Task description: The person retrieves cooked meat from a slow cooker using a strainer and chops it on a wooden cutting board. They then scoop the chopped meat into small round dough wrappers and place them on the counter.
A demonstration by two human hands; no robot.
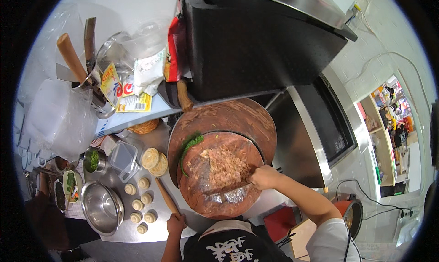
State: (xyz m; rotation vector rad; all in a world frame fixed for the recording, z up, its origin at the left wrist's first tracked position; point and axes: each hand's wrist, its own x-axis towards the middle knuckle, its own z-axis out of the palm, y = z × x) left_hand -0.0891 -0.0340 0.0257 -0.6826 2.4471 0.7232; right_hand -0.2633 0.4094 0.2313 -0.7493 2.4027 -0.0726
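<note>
My right hand [265,177] grips the handle of a cleaver [228,195], its shiny blade lying along the near side of a spread of chopped meat [224,166]. The meat is on a round wooden chopping block [219,209]. A long green pepper [185,155] curves along the block's left edge, with chopped greens [195,139] at its upper end. To the left, my left hand [176,224] is closed on the lower end of a wooden rolling pin [167,197] on the steel counter. Several coiled dough pieces [138,204] lie left of the pin; flatbreads [158,163] rest above it.
An empty steel bowl [102,207], a clear plastic container [124,159] and a bowl of chopped greens [92,161] stand left. A larger wooden block [223,113] and a black box-shaped unit [260,49] are beyond. Another person's dark sleeve [48,217] shows far left.
</note>
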